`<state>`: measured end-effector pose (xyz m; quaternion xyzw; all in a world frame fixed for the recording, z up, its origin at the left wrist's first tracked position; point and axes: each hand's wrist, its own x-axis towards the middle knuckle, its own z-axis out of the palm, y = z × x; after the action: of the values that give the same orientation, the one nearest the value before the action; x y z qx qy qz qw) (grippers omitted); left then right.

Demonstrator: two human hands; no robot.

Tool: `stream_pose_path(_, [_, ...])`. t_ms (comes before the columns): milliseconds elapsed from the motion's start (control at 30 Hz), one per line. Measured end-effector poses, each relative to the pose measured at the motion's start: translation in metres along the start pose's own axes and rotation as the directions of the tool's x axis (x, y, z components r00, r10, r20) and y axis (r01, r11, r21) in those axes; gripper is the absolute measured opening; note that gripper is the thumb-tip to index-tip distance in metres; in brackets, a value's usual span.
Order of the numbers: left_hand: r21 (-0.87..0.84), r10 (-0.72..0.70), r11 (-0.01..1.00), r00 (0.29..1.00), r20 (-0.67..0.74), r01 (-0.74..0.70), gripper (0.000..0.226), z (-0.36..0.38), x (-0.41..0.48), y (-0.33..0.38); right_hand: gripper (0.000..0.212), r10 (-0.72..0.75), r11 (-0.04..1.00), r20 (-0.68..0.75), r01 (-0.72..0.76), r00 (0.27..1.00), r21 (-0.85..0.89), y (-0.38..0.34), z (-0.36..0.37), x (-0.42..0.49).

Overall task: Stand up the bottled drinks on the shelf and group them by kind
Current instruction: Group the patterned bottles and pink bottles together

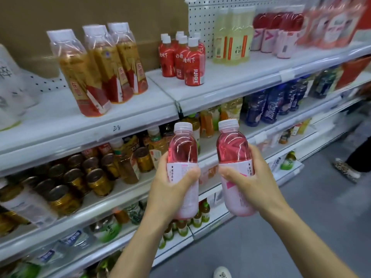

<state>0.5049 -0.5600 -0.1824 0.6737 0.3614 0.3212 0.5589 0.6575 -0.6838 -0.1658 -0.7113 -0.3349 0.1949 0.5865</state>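
Two hands are up close, in front of the shelves, and each holds one drink. The left hand [170,187] wraps its fingers and thumb round the label of the left pink bottle [182,151]. The right hand [253,183] grips the right pink bottle [233,147] the same way. Both bottles are held straight up in the air, side by side and not touching, and they hide some of the drinks behind them. On the top shelf [60,125], gold tea bottles [100,67] stand at the left, small red juice bottles [184,59] in the middle, then pale yellow bottles [232,37], and blurry shelf pink bottles [279,33] far to the right. One shelf down sit gold cans [76,177] at the left and dark blue bottles [273,105] at the right. The grey floor [301,227] shows a white shoe [221,272] near the bottom edge and a spotted shoe [345,170] at the right. Each held bottle has a white cap, a clear top full of pink drink, and a pale pink label with small dark writing.
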Motion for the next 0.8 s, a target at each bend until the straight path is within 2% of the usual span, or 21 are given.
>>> stream_pose_path(267, [0.001,0.006,1.000,1.000,-0.014,-0.006,0.061,0.086,0.081,0.017,0.066,-0.065,0.998,0.079,0.065,0.995,-0.006,0.009,-0.067,0.114])
stream_pose_path(567, [0.073,0.035,0.997,0.999,0.007,-0.036,0.070,0.204,0.155,0.053,0.064,-0.107,0.994,0.058,0.105,0.993,0.031,0.036,-0.163,0.215])
stream_pose_path(700, [0.073,0.042,0.997,0.998,-0.043,-0.039,0.069,0.264,0.171,0.067,0.066,-0.133,0.991,0.096,0.130,0.986,0.038,0.054,-0.216,0.256])
stream_pose_path(800, [0.006,0.055,0.998,0.992,-0.115,-0.055,0.069,0.312,0.176,0.079,0.063,-0.166,0.986,0.155,0.161,0.974,0.046,0.064,-0.260,0.284])
